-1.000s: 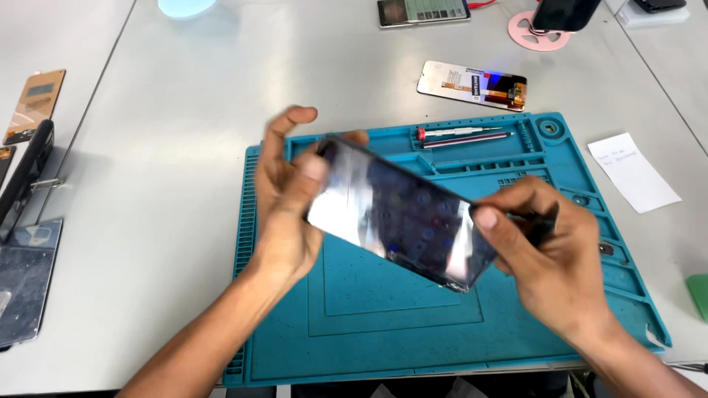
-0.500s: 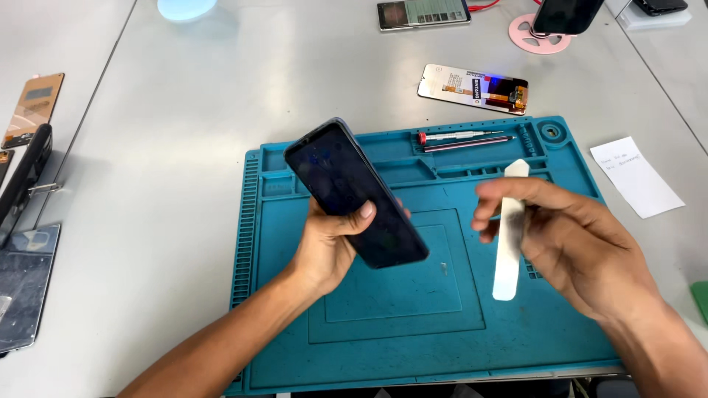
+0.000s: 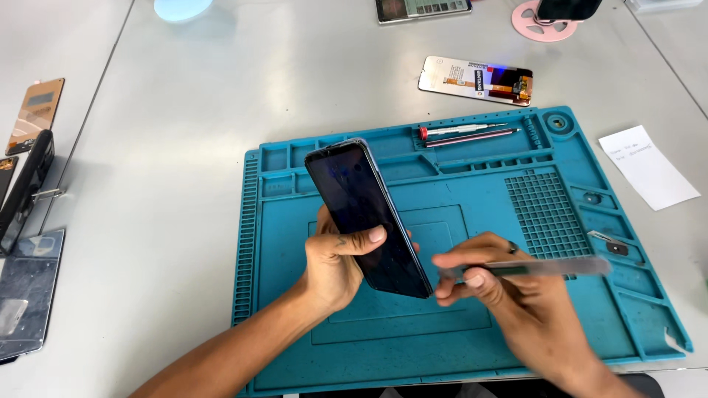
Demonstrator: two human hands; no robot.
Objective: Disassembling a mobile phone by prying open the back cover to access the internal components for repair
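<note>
Phone (image 3: 369, 217) with a dark, glossy glass face is held tilted above the middle of the blue mat (image 3: 457, 346), its top end pointing far and left. It is a thin, flat rectangle with rounded corners, and the screen is black. The left hand (image 3: 335, 262) grips it from below, with the thumb lying across the lower part of the glass. The right hand (image 3: 509, 302) is closed around a flat, pale strip tool (image 3: 553, 267), which is long and thin and looks half transparent; its near tip is just beside the lower right edge of the phone, but I cannot tell if it touches.

The mat is soft-looking, with many small moulded compartments along its far and right sides and a grid of little squares on the right. Two slim screwdrivers (image 3: 468, 133) lie side by side in a far compartment. On the grey, smooth desk (image 3: 162, 147) beyond the mat there is one loose display panel (image 3: 476, 79) with an orange flex cable. To the right lies one white paper note (image 3: 647, 166).
</note>
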